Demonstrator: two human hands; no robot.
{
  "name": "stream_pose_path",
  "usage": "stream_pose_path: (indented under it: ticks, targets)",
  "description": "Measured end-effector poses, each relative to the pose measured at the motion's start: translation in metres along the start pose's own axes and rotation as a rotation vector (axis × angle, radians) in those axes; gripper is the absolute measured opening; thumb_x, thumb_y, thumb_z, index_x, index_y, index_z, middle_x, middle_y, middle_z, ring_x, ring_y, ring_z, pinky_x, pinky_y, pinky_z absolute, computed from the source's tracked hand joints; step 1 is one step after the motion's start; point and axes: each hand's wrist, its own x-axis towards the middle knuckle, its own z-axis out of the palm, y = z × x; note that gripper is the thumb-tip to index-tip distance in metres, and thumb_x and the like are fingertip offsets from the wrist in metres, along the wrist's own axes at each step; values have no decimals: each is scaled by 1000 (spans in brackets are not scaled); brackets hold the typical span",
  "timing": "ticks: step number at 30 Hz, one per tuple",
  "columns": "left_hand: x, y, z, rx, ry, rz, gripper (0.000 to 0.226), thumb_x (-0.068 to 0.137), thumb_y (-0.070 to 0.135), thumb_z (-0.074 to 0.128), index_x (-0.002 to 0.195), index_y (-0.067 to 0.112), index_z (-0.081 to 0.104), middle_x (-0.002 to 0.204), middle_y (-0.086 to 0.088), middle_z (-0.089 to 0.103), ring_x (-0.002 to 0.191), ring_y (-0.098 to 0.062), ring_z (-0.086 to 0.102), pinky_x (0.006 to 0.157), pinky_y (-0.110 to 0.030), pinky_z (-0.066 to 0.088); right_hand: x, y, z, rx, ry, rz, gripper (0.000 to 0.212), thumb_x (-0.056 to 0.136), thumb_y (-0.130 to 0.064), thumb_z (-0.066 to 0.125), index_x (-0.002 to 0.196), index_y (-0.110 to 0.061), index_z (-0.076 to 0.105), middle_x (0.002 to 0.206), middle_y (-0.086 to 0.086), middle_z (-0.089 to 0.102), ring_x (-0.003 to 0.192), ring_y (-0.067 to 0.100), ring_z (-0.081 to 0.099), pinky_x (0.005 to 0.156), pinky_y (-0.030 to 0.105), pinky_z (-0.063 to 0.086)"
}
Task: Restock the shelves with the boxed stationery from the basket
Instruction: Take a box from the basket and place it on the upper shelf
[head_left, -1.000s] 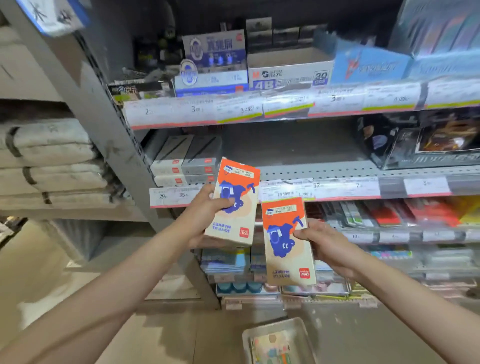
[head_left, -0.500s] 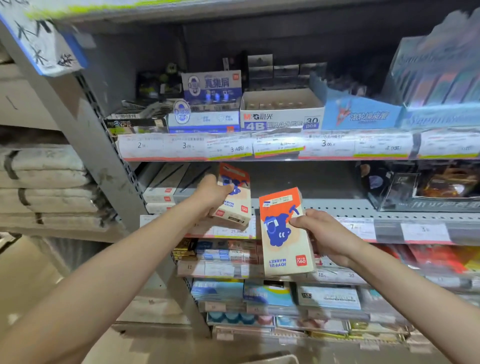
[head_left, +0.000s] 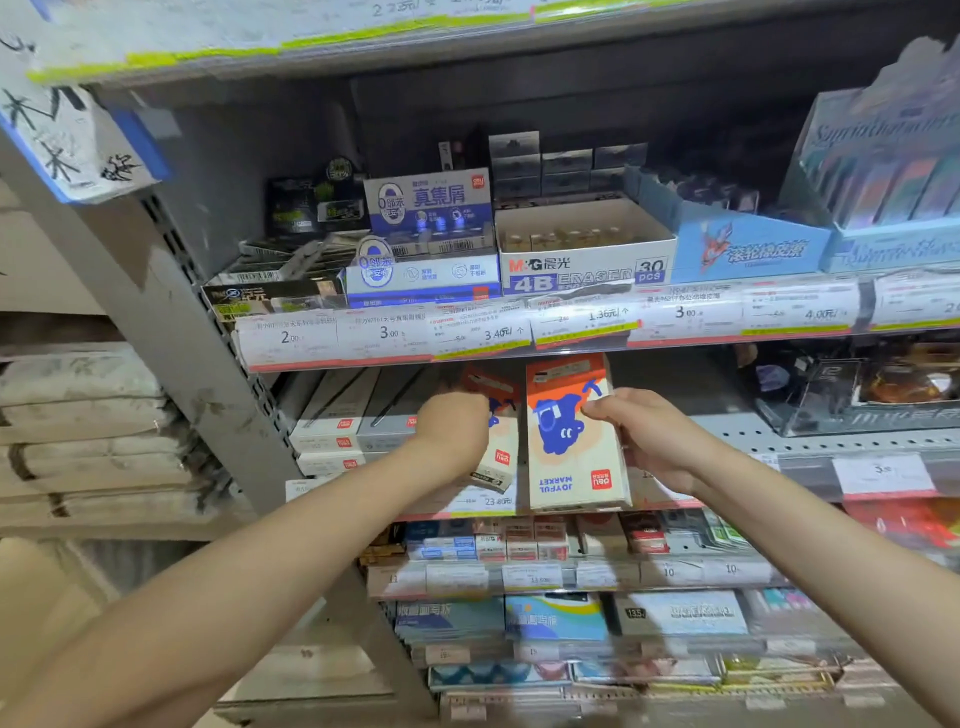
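R hand (head_left: 657, 441) grips the nearer box (head_left: 571, 434) w/ fingers wrapped on its right edge, thumb across the front at abt 3 o'clock of the blue cartoon figure; box is upright but printed upside down, orange band at top, cream below, "JOYFUL MARKET" text and red logo near its lower end. L hand (head_left: 452, 428) is closed on a second box (head_left: 498, 431) of the same design, just at 9 o'clock of the first and touching or nearly touching it; that one is tilted, pushed further into the shelf bay, mostly hidden by the hand. Both boxes sit at the front of the middle shelf (head_left: 810, 447), above its price-tag strip; can't tell if either base rests on the shelf. At 9 o'clock of the L hand, stacked grey flat boxes (head_left: 337, 423) w/ red logos. At 12 o'clock, the shelf above carries a white 4B eraser carton (head_left: 582, 260), a blue-white carton (head_left: 428, 218) beside it, a light-blue display tray (head_left: 748, 249) at 1 o'clock. At 6 o'clock, lower shelves w/ small packs, blurred. Far at 9 o'clock, bundled pale stacks (head_left: 83, 415) beyond the grey upright (head_left: 171, 322).
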Motion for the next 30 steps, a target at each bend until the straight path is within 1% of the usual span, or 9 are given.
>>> stream_pose_path:
  ticks: [3,5,7,9,11,13,20,24,30]
  targets:
    - [1,0,3,178,-51,15,13,85,7,53,82,19,56,100,-3,66,94,-23,61,74,-28,32,6,0,3,0,28,7,13,92,-19,52,93,-7,56,72,3,72,62,14,68,61,26,49]
    - [3,-8,2,99,-67,60,14,92,26,49,91,17,60,105,-4,65,97,-25,60,79,-31,36,8,0,2,-1,36,10,14,92,-19,52,94,-6,56,68,2,73,59,12,68,58,25,48]
    - [6,-24,-2,-133,-173,135,42,93,51,39,110,18,57,112,-6,64,100,-27,59,77,-32,40,9,0,1,-5,42,18,14,93,-20,51,90,-7,55,67,1,73,58,10,68,54,22,48]
    - [5,-42,-4,-237,-311,286,65,83,68,44,136,30,40,119,-3,60,101,-24,56,77,-31,44,10,0,0,-1,54,26,15,93,-20,50,93,-6,55,72,4,73,60,12,68,53,22,48]
    - [1,-55,-2,-164,-356,387,89,71,74,54,145,41,18,112,0,55,99,-20,53,83,-34,47,12,1,-1,2,59,27,18,93,-20,50,98,-3,56,75,6,72,62,13,69,55,23,49]
    - [0,-62,6,-76,-309,444,97,68,74,58,146,42,11,106,1,52,99,-19,51,82,-36,46,13,2,-1,8,56,31,21,94,-20,49,101,-2,57,79,8,72,64,15,68,58,25,50]
    - [0,-58,15,-36,-151,451,73,84,62,49,145,29,25,100,-5,57,85,-20,48,69,-31,38,20,2,2,-6,61,16,18,94,-19,49,95,-5,59,65,-1,73,60,12,68,55,22,49]
    - [1,-57,18,-31,-126,413,67,86,59,48,141,22,35,101,-9,59,93,-26,54,73,-34,42,27,2,4,4,72,-4,18,93,-19,50,94,-4,59,65,1,73,64,17,66,61,27,48]
    - [3,-52,24,-24,-23,366,52,86,54,54,116,12,52,94,-10,64,91,-29,58,67,-35,40,40,2,15,32,72,1,19,91,-17,53,101,-2,59,64,3,72,63,17,66,59,26,48]
